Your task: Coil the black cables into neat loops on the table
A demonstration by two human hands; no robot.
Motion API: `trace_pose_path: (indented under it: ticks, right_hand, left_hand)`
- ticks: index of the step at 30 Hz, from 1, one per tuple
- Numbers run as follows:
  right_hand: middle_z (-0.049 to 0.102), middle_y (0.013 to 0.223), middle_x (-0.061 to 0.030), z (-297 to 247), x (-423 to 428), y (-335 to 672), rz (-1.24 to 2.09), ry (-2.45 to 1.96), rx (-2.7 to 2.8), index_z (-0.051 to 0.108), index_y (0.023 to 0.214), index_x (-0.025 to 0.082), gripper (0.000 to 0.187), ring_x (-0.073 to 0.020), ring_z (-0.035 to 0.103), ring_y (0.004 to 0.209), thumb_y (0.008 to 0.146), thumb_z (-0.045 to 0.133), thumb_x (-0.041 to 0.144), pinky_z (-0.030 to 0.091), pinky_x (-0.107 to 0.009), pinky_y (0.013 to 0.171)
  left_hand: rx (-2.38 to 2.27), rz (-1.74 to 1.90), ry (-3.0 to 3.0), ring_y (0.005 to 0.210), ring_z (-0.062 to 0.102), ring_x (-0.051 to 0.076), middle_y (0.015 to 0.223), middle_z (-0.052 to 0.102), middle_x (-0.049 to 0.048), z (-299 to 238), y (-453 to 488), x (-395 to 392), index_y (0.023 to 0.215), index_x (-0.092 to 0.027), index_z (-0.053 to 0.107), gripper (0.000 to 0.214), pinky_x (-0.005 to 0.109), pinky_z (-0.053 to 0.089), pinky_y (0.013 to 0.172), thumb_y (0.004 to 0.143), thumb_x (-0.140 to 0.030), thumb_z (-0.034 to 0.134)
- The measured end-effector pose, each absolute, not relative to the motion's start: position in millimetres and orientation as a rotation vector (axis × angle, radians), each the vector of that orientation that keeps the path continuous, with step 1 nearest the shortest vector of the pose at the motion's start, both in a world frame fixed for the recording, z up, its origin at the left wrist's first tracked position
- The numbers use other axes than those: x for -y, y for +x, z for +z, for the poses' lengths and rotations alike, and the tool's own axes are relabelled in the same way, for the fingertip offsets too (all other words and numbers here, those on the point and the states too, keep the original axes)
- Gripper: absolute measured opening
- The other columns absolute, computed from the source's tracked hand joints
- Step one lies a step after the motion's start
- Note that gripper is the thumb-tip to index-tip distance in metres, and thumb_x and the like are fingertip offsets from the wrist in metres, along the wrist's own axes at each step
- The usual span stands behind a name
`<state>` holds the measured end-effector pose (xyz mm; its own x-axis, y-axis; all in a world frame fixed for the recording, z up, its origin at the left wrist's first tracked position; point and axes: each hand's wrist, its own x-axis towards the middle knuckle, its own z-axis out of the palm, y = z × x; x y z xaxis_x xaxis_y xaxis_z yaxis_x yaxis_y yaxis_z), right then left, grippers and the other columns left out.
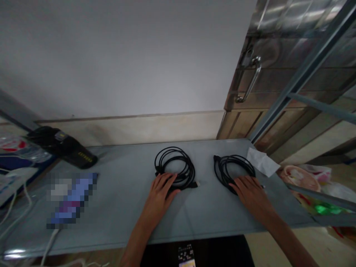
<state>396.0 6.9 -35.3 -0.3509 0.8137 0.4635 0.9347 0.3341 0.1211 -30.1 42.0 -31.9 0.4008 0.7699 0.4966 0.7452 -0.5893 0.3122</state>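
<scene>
The left hand [160, 190] touches the left coil [190, 171] and the right hand [252, 194] the right coil [221, 173], both on the table [116, 211]; whether either grip is clenched, I cannot tell.

2 bare forearms [142, 230]; black garment [222, 252]; pale speckled print [186, 254] on front

I take the person [142, 227] as clock centre. On tabletop [116, 207]: first cable coil [190, 171], 12 o'clock; second cable coil [221, 170], 1 o'clock; paper [263, 162] just beside the latter, at its 2 o'clock. Behind tabletop: wall [139, 55], 12 o'clock; door [274, 85], 1 o'clock.
</scene>
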Motion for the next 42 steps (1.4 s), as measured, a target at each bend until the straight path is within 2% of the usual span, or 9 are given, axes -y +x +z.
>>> trace_pose_path:
  ticks: [3, 6, 11, 16, 24, 28, 32, 37, 42]
  right_hand:
    - [0.078, 0.116, -0.0164, -39, 3, 392, -0.525, -1.561, 2.177, 0.074, 0.121, 0.018, 0.031, -0.0361, 0.073, 0.109, 0.120, 0.056, 0.043, 0.055, -0.052, 0.100]
    - [0.075, 0.134, -0.0227, -32, 8, 363, -0.488, -1.562, 2.010, 0.068, 0.141, 0.015, 0.044, -0.0414, 0.070, 0.123, 0.116, 0.064, 0.051, 0.055, -0.057, 0.105]
    - [0.071, 0.147, -0.0207, -15, -6, 272, -0.273, -1.466, 2.022, 0.060, 0.155, 0.021, 0.051, -0.0407, 0.066, 0.135, 0.115, 0.067, 0.052, 0.054, -0.060, 0.113]
    - [0.075, 0.137, -0.0159, -12, -27, 245, -0.230, -1.514, 2.142, 0.071, 0.135, 0.020, 0.022, -0.0340, 0.069, 0.124, 0.118, 0.060, 0.030, 0.054, -0.053, 0.111]
    - [0.076, 0.135, -0.0137, -17, 8, 288, -0.120, -1.533, 2.214, 0.070, 0.133, 0.022, 0.026, -0.0338, 0.069, 0.126, 0.115, 0.068, 0.040, 0.053, -0.051, 0.112]
    - [0.077, 0.126, -0.0096, -5, 19, 291, -0.112, -1.544, 2.242, 0.067, 0.113, 0.025, 0.005, -0.0311, 0.069, 0.120, 0.111, 0.064, 0.022, 0.053, -0.048, 0.108]
    - [0.077, 0.111, -0.0091, 10, 22, 308, -0.250, -1.504, 2.411, 0.066, 0.107, 0.023, 0.015, -0.0305, 0.071, 0.110, 0.108, 0.058, 0.011, 0.051, -0.046, 0.100]
    - [0.076, 0.103, -0.0117, 23, 20, 356, -0.430, -1.525, 2.476, 0.071, 0.119, 0.019, 0.023, -0.0295, 0.071, 0.094, 0.112, 0.051, 0.010, 0.051, -0.045, 0.092]
    - [0.076, 0.118, -0.0170, 26, -3, 399, -0.587, -1.601, 2.505, 0.073, 0.138, 0.016, 0.040, -0.0349, 0.069, 0.109, 0.106, 0.050, 0.006, 0.052, -0.050, 0.100]
  left_hand:
    - [-1.422, 0.992, 2.591, 0.142, 0.071, 0.034, 0.146, 0.077, 0.0110, -30, -29, -42, 0.168, -0.029, 0.060, 0.053, 0.063, 0.058, 0.128, 0.117, -0.043, 0.067]
    - [-1.399, 1.006, 2.591, 0.140, 0.071, 0.033, 0.142, 0.078, 0.0102, -30, -30, -41, 0.162, -0.028, 0.065, 0.047, 0.060, 0.060, 0.126, 0.117, -0.038, 0.068]
    - [-1.366, 1.025, 2.580, 0.139, 0.070, 0.033, 0.139, 0.077, 0.0109, -29, -31, -39, 0.160, -0.028, 0.067, 0.044, 0.059, 0.063, 0.122, 0.116, -0.034, 0.068]
    - [-1.396, 1.023, 2.512, 0.132, 0.070, 0.033, 0.134, 0.073, 0.0115, -25, -28, -37, 0.150, -0.028, 0.070, 0.034, 0.057, 0.066, 0.116, 0.117, -0.035, 0.066]
    - [-1.383, 1.014, 2.483, 0.131, 0.068, 0.033, 0.135, 0.071, 0.0116, -20, -26, -36, 0.147, -0.026, 0.070, 0.031, 0.057, 0.064, 0.117, 0.118, -0.036, 0.065]
    - [-1.371, 1.028, 2.487, 0.130, 0.068, 0.033, 0.134, 0.073, 0.0122, -20, -24, -36, 0.147, -0.026, 0.071, 0.031, 0.058, 0.063, 0.117, 0.119, -0.037, 0.064]
    - [-1.370, 1.014, 2.503, 0.131, 0.068, 0.033, 0.135, 0.073, 0.0118, -21, -25, -37, 0.147, -0.026, 0.070, 0.031, 0.059, 0.063, 0.118, 0.119, -0.037, 0.064]
    - [-1.375, 1.017, 2.527, 0.134, 0.068, 0.034, 0.137, 0.072, 0.0120, -23, -26, -39, 0.149, -0.027, 0.070, 0.032, 0.060, 0.062, 0.119, 0.119, -0.037, 0.065]
    - [-1.356, 1.053, 2.559, 0.131, 0.068, 0.033, 0.135, 0.073, 0.0117, -24, -25, -38, 0.148, -0.025, 0.070, 0.032, 0.058, 0.062, 0.119, 0.118, -0.036, 0.067]
